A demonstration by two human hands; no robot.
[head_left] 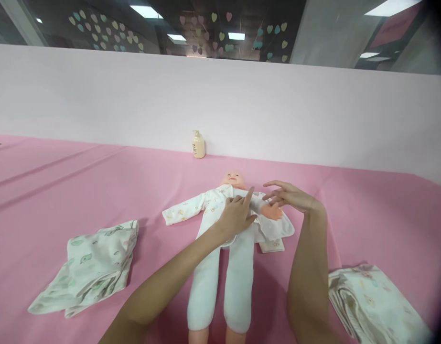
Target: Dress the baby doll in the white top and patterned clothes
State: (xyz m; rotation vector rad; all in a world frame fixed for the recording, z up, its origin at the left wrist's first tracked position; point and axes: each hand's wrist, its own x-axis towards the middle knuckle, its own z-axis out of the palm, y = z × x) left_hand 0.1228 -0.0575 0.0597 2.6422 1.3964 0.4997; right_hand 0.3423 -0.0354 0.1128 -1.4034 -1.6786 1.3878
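1. Cloth with small pictures on it lies folded low on the right, on a pink cover
2. A baby doll lies face up in the middle, with its legs nearest and its head far off; the legs are white down to the peach bits at the bottom
3. A leaf-print cloth lies folded on the left, well apart from the doll
4. A small folded cloth peeks out from under the spread shirt
5. The left hand rests on the doll's chest. Its pointing finger is straight and its thumb sticks out, but I cannot tell if the other fingers grip anything
6. The right hand is open, with its fingers spread just beside the doll's orange hand; I cannot tell if they touch
7. A white baby shirt is on the doll. One sleeve reaches out left, and the other side lies spread under the doll's arm
8. A cream pump bottle stands up near the white wall
9. Paper hearts show above the wall
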